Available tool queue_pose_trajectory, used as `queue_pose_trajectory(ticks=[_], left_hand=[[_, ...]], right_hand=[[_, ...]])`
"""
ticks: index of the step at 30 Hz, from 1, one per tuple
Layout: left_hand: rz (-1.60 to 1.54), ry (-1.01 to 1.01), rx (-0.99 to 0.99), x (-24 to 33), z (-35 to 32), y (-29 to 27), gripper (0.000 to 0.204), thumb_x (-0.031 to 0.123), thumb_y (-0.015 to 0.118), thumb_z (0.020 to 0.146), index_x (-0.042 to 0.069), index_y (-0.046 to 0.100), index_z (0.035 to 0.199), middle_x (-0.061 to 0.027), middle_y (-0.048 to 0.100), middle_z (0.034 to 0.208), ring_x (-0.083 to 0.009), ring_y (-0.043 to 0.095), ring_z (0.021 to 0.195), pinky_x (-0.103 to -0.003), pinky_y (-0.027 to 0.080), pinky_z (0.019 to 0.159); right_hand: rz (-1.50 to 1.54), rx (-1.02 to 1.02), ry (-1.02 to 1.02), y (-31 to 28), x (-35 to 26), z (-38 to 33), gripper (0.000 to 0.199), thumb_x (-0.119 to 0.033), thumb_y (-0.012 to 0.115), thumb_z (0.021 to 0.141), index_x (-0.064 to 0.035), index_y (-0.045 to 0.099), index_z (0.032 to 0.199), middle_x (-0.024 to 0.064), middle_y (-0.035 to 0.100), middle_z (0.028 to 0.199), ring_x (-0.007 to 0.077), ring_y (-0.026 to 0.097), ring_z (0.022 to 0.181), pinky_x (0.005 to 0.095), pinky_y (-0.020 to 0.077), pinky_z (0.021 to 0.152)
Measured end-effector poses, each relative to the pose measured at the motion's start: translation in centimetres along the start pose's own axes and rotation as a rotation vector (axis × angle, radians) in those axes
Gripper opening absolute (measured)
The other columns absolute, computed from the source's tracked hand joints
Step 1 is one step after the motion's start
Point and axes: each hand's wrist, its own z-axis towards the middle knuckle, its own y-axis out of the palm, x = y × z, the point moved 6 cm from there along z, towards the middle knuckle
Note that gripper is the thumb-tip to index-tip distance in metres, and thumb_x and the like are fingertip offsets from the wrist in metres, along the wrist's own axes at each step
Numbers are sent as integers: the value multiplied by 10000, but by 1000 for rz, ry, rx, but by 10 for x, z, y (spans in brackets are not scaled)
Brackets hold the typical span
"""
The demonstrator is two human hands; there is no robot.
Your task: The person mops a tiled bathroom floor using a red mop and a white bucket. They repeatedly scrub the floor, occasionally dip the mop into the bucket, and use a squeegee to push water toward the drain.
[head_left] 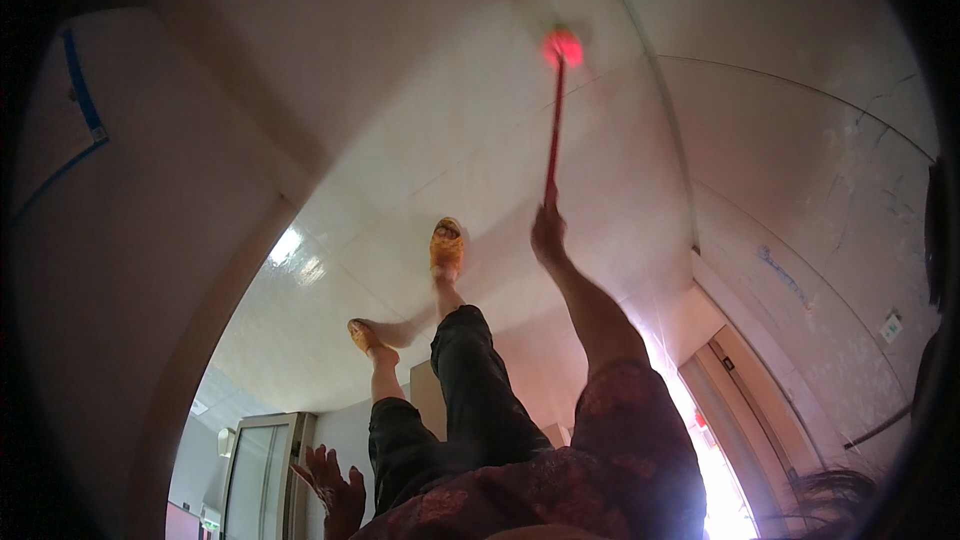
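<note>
My right hand stretches away from my body with its fingers wrapped round a thin red stick. At the stick's far end is a small, bright pinkish-red head, too blurred to tell its kind; it appears to be at or near the pale floor. My left hand hangs at the lower left, fingers spread and holding nothing.
My feet wear yellow slippers, one ahead of the other. A wall with blue tape rises on the left. On the right are a marked wall, a socket plate and a door frame. A glass-paned door stands at lower left.
</note>
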Motion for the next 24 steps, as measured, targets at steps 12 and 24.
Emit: queue_pose_trajectory(ticks=[12,24], left_hand=[[2,-64,46,14,31,-27,493,25,607,609,-23,460,1078,-192,467,1129,-407,335,1227,-622,56,1045],[-83,59,-2,20,25,-3,499,36,611,629,-26,467,1103,-183,494,1128,-390,362,1216,-630,54,1038]], right_hand=[[-229,59,-421,36,-192,172,425,-180,428,879,-129,367,1297,144,573,806,296,585,749,408,473,663],[45,14,164,-39,37,-10,552,-84,405,883,-146,224,1401,164,595,869,240,585,750,357,457,626]])
